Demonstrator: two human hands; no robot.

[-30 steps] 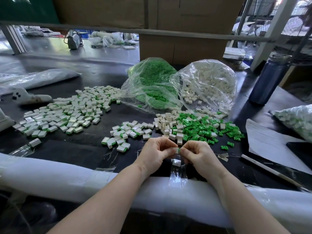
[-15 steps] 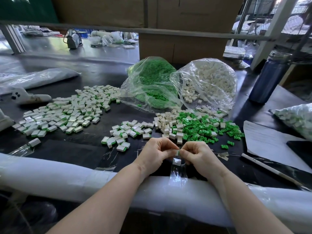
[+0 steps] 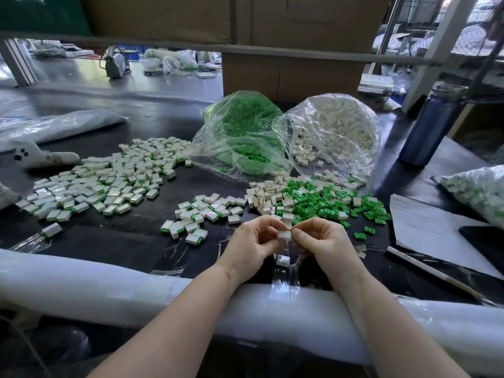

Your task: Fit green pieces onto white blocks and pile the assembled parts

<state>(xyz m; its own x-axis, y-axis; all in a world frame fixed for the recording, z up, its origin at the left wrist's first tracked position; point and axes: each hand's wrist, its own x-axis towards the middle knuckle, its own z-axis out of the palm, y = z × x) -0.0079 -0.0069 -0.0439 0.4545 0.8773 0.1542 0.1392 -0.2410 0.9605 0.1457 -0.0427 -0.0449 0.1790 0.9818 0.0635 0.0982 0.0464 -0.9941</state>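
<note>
**Both hands pinch 1 white block above the table edge**

The left hand and the right hand meet at a white block, each gripping it with thumb and curled fingertips, raised just over the dark table. Whether a green piece is already seated in it cannot be told; none shows. To do the fit well, I judge the block should be held square, pressure kept even on both sides, and the insert pushed fully home. A second white block lies just below. Loose green pieces lie beyond the hands; the nearer pile of assembled parts is to the left.
</note>
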